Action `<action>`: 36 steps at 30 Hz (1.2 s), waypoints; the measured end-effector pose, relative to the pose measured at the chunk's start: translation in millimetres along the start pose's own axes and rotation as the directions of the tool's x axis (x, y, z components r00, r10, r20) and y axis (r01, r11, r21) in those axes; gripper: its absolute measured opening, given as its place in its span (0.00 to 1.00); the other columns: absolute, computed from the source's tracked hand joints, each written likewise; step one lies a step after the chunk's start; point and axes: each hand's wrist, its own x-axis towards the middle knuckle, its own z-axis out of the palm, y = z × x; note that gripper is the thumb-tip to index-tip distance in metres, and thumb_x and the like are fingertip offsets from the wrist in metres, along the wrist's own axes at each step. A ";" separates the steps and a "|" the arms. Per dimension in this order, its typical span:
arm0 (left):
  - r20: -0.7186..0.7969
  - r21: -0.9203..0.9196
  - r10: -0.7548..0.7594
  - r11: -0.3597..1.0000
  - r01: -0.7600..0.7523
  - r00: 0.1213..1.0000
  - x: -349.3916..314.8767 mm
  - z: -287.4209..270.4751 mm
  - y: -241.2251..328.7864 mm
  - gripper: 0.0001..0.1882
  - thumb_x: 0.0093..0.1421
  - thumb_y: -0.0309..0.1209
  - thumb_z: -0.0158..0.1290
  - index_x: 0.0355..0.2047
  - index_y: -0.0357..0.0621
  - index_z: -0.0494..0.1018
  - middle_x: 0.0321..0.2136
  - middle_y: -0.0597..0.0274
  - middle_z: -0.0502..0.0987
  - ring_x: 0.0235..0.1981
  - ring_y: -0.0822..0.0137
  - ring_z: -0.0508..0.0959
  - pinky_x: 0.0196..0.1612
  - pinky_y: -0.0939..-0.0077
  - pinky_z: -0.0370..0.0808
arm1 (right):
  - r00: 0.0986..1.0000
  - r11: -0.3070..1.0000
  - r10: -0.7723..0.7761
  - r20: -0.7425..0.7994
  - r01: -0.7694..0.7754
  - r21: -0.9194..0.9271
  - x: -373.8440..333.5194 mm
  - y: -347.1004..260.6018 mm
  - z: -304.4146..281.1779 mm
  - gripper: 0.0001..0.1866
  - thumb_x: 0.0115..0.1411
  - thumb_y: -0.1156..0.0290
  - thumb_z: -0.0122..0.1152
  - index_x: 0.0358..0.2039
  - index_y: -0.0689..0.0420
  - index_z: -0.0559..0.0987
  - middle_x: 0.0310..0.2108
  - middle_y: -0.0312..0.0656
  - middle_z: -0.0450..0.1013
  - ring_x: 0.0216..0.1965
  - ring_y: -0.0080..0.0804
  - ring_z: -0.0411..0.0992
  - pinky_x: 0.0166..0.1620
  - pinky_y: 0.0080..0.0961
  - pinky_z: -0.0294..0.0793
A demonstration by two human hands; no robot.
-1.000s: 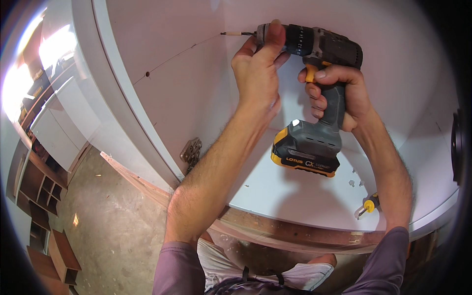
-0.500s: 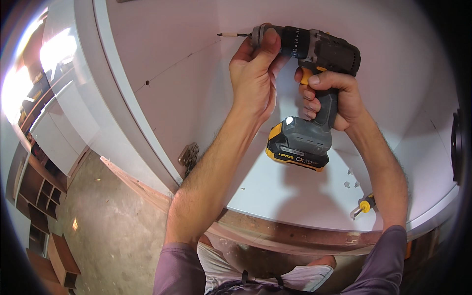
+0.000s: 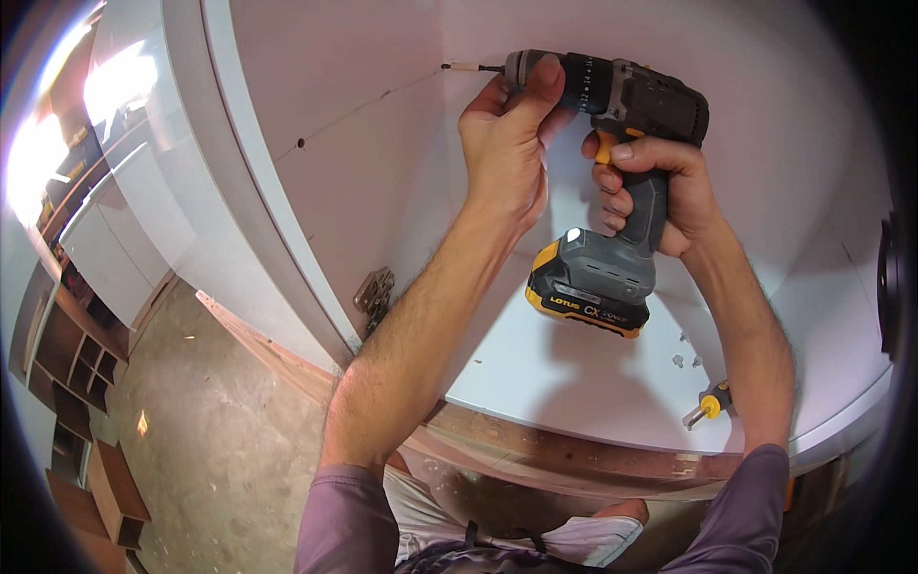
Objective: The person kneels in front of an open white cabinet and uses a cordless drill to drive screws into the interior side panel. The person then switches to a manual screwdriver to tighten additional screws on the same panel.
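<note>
A dark grey and yellow cordless drill (image 3: 620, 206) is held level inside a white cabinet, its nose pointing left. My right hand (image 3: 669, 187) wraps round its grip, with the forefinger at the yellow trigger (image 3: 604, 146). Around the chuck my left hand (image 3: 512, 134) is closed, thumb on the near side. From the chuck sticks out a thin bit (image 3: 469, 67) with a pale middle part and a dark tip. That tip lies close to a pencil line on the left panel (image 3: 363, 57); whether it touches I cannot tell. Further along the line is a small dark hole (image 3: 301, 143).
A metal hinge (image 3: 373, 290) sits on the left panel beside my left forearm. On the cabinet floor (image 3: 507, 383) lie a yellow-and-black screwdriver (image 3: 708, 407) and several small clear pieces (image 3: 679, 361). Brown wooden shelving (image 3: 91, 378) stands at the far left on the concrete floor (image 3: 220, 430).
The whole view has shifted slightly, so drill and hands appear a little further right. My hold on the drill and chuck looks the same.
</note>
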 end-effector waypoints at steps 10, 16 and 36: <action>-0.141 0.023 0.051 0.999 -0.048 0.989 -10.3 7.3 -2.7 0.25 0.63 0.43 0.67 0.48 0.37 0.72 0.42 0.61 0.80 0.44 0.67 0.80 0.55 0.65 0.78 | 0.999 0.998 -0.020 -0.035 0.018 -0.068 1.7 5.8 1.1 0.21 0.55 0.70 0.64 0.46 0.69 0.75 0.24 0.39 0.73 0.20 0.24 0.71 0.27 0.25 0.73; -0.194 0.009 -0.006 1.000 0.008 0.981 -9.8 3.7 -1.2 0.25 0.63 0.43 0.67 0.49 0.37 0.73 0.43 0.62 0.80 0.46 0.67 0.78 0.56 0.66 0.76 | 0.998 0.997 -0.017 -0.059 0.013 -0.073 3.8 8.9 -0.1 0.19 0.55 0.69 0.64 0.44 0.68 0.75 0.24 0.39 0.73 0.21 0.24 0.72 0.27 0.25 0.74; -0.196 0.099 0.039 0.995 -0.020 0.980 -6.9 0.7 1.3 0.20 0.62 0.39 0.68 0.46 0.39 0.76 0.40 0.67 0.79 0.43 0.71 0.76 0.53 0.70 0.74 | 0.977 0.991 -0.013 -0.212 -0.016 -0.134 -0.2 3.5 9.3 0.16 0.58 0.66 0.76 0.41 0.58 0.81 0.32 0.42 0.79 0.29 0.23 0.77 0.33 0.22 0.78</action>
